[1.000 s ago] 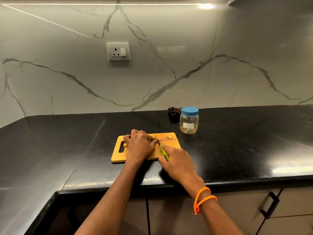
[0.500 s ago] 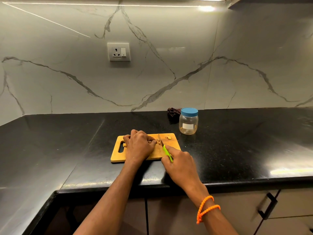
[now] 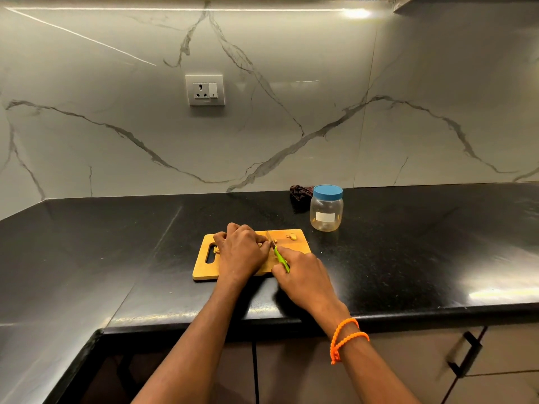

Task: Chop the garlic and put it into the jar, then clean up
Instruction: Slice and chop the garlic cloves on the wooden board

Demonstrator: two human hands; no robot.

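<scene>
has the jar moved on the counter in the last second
No. The jar stands in the same spot, just right of the dark cloth and behind the board's right corner. Only the camera shifted slightly.

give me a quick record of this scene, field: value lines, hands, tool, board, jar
left hand: curled on the garlic, holding it down on the board
right hand: grips the knife by its green handle
board: wooden, flat on the black counter
loose garlic pieces: far right corner of the board
jar: upright, blue lid on, beyond the board to the right
</scene>
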